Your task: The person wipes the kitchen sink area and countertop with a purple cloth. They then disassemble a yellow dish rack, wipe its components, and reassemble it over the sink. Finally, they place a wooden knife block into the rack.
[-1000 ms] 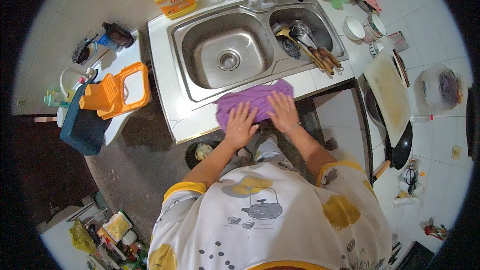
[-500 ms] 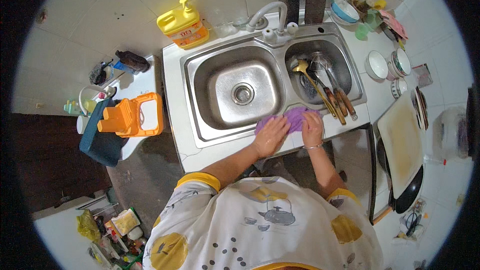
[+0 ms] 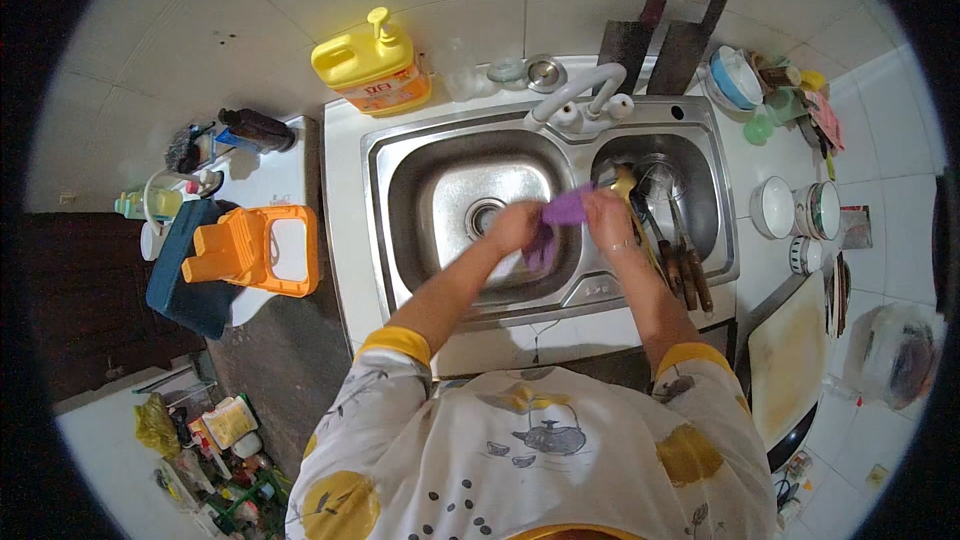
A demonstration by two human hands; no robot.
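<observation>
A purple cloth (image 3: 566, 208) is stretched between my two hands over the right part of the left sink basin (image 3: 430, 190). My left hand (image 3: 513, 227) is closed on its left end, above the drain, and part of the cloth hangs down beside that hand. Gripping the other end, my right hand (image 3: 606, 218) is over the divider between the basins. Just beyond it, the right basin (image 3: 697, 202) holds cooking utensils, among them a gold-coloured one (image 3: 623, 183) and several with wooden handles (image 3: 692, 282) leaning on the near rim.
Behind the basins stands a white faucet (image 3: 580, 100). A yellow pump jug (image 3: 372, 65) is at the back left, and two cleavers (image 3: 628, 42) lean on the wall. Bowls (image 3: 772, 208) and a cutting board (image 3: 790, 360) are at right, an orange plastic rack (image 3: 297, 282) at left.
Both hands have lifted the purple cloth off the sink's front edge and moved it away from me, over the basin. It was bunched under my hands; now it is pulled out between them.
</observation>
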